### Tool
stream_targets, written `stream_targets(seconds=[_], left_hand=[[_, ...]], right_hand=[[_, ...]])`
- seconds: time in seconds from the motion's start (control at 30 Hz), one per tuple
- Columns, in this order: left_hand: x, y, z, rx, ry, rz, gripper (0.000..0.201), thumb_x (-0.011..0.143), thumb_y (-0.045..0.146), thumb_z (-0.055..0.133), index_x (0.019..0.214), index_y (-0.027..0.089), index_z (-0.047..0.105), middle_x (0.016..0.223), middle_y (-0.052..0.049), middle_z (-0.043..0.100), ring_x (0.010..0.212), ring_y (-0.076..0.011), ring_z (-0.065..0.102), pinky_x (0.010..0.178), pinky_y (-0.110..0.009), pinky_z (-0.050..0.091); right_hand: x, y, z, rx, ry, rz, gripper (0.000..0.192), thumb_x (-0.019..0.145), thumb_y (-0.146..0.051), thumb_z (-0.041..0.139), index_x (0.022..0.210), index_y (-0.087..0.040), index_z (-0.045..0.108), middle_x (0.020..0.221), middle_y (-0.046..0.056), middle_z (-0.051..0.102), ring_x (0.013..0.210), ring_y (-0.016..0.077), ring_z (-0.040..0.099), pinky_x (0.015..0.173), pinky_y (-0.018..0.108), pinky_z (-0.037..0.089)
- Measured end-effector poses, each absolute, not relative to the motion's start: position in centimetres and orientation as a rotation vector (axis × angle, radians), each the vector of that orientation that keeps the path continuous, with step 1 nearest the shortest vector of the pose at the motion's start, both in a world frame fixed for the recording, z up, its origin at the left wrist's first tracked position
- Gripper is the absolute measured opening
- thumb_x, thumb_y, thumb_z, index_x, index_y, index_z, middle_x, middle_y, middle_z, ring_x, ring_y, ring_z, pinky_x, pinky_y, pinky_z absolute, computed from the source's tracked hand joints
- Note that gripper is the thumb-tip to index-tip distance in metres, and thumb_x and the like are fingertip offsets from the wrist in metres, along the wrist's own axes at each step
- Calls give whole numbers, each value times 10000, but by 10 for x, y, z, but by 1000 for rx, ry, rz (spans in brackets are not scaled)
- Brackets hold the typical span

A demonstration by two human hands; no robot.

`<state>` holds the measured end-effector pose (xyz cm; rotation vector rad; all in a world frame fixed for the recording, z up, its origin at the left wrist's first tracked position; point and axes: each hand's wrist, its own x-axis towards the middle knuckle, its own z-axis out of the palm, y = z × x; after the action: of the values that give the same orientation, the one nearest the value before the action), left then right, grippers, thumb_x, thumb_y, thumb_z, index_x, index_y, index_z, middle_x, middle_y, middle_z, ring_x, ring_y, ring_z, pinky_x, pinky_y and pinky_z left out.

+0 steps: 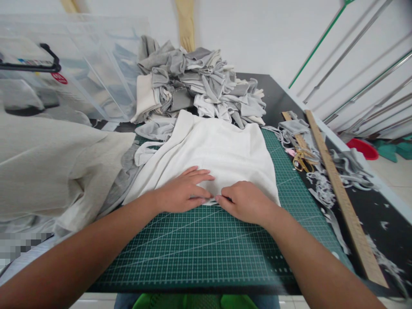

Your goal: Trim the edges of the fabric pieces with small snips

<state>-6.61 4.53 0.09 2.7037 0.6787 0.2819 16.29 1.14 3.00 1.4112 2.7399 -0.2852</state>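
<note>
White cloth (225,146) lies spread, with folds along its left side, on a green cutting mat (206,249). On the cloth's near edge rests my left hand (183,191), its fingers stretched out and apart, pressing lightly on the fabric. Just to its right, my right hand (244,201) is closed, thumb and curled fingers pinching the same near edge. The fingertips of both hands nearly meet there. What lies under the right palm is hidden.
Grey and white fabric pieces (199,77) are heaped behind the cloth. A clear plastic bin (96,68) and beige fabric (58,167) are at left. To the right are gold-handled scissors (301,161), a long wooden ruler (344,197) and scraps (323,189).
</note>
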Motion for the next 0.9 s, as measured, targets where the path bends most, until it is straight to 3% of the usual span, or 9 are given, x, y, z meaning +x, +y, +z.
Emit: stream_targets(seconds=[0.9], left_hand=[[-67,48,3,2646,644,255,190,869,289,604,1040,339,670,1394,22,459,1356,-226,317,1138,-514,147]], right_hand=[[159,5,30,1466,2678,-163,486,938,-470,308,761,-191,664,677,87,679,616,195,610,565,319,322]])
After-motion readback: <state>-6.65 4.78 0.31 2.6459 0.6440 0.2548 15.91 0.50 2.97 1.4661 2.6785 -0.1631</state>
